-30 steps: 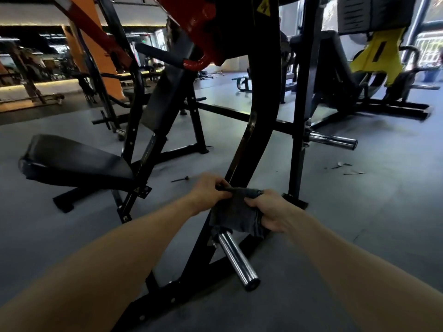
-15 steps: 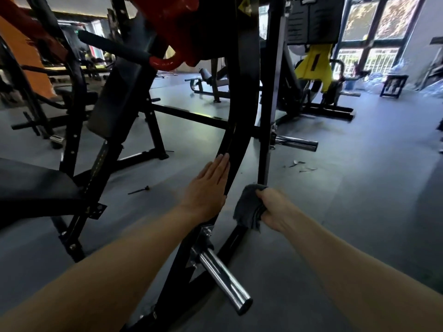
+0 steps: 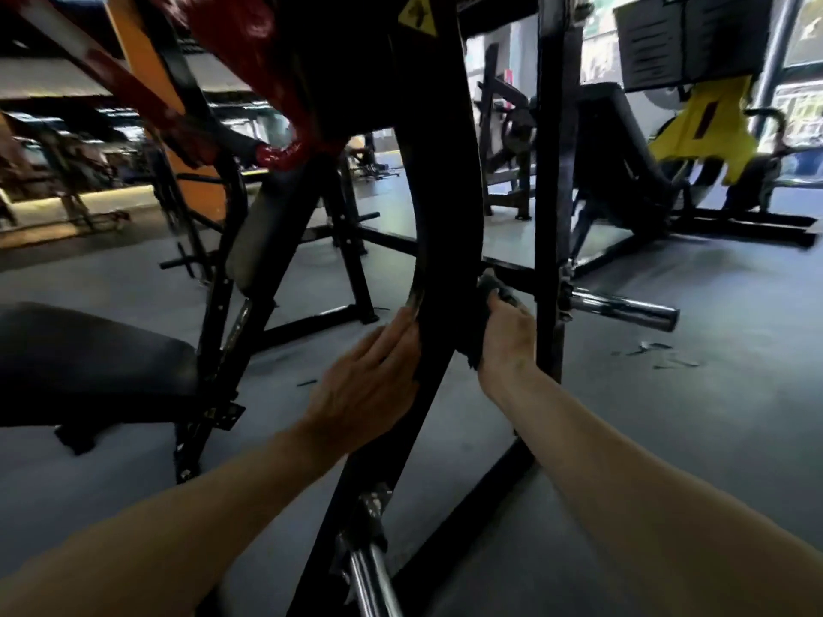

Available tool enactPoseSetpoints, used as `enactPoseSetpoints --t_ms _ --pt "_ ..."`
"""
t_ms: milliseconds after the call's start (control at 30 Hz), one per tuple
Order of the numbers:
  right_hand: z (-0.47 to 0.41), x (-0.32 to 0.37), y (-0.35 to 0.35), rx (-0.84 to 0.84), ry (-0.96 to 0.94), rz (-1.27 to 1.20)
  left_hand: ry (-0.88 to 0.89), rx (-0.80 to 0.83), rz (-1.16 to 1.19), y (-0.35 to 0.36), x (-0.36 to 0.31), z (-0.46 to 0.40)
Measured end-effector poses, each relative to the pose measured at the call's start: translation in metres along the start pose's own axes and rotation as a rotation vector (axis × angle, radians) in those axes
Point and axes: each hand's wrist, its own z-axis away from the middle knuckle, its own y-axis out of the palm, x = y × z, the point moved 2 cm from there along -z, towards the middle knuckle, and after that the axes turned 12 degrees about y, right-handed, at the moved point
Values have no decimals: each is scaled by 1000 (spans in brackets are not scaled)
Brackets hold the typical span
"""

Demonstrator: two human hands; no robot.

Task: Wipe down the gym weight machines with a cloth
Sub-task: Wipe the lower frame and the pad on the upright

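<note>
Cloth, dark and bunched, sits in our right hand against the right flank of the curved black upright of the weight machine, at about one o'clock from the middle of our view. Our right hand has its fingers curled round the wad and holds it to the steel. Our left hand lies flat on the left edge of the same upright, at about eleven o'clock from the lower chrome peg, fingers straight and close together, steadying rather than gripping.

We judge the cloth to be light, soft and limp: it will fold to whatever it meets, so we keep it balled in the palm with a flat face turned to the metal, and no loose corner left to snag on the bolts and brackets near the peg. The upright looks stiff, heavy and fixed; it should take firm pressure without shifting. Its painted face looks smooth and may be slick, so our bracing hand does better on the edge than on the flat.

A second chrome peg juts out at three o'clock from the cloth, close by. A black padded seat lies at nine o'clock, well apart. The view is blurred, so the cloth's weave cannot be told
</note>
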Motion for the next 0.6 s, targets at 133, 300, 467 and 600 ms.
enactPoseSetpoints --t_ms 133,300,467,600 --pt "-28 55 23 55 -172 147 -126 -59 -193 -39 47 -68" --pt "-43 126 68 187 -278 289 -249 23 -312 -75 91 -128" --pt "-46 156 102 383 -262 331 -235 266 -432 -83 102 -138" --pt "-56 157 107 496 -185 340 -259 311 -452 -86 100 -142"
